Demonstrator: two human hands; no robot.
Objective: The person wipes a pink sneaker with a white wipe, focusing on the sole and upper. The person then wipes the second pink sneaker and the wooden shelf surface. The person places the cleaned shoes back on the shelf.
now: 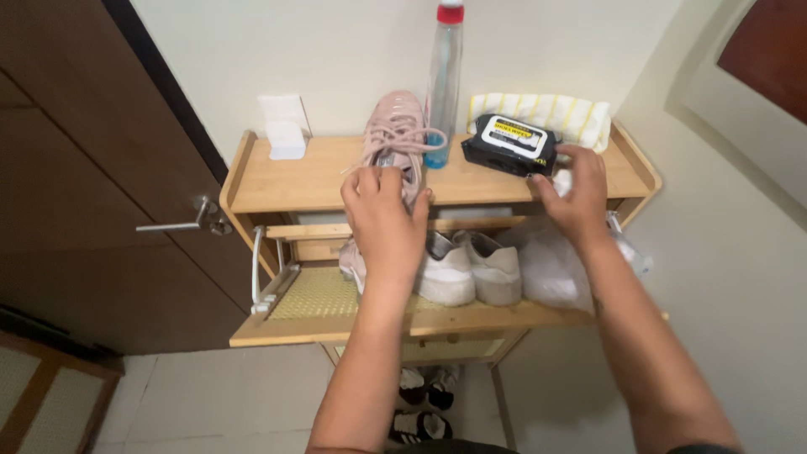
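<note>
A pink laced sneaker (396,133) lies on top of a wooden shoe cabinet (294,181). My left hand (384,214) grips its heel end, fingers curled over the opening. Just right of it, my right hand (574,195) rests against a black pack of wet wipes (509,143) at the cabinet's top edge, with something white pinched under the fingers. A clear spray bottle with a red cap (444,80) stands behind the sneaker.
A yellow-striped white cloth (546,113) lies behind the wipes. The cabinet's tilt-out drawer (313,329) hangs open with white sneakers (469,267), another pink shoe and a white bag inside. A brown door with a metal handle (181,220) is at left. More shoes sit on the floor below.
</note>
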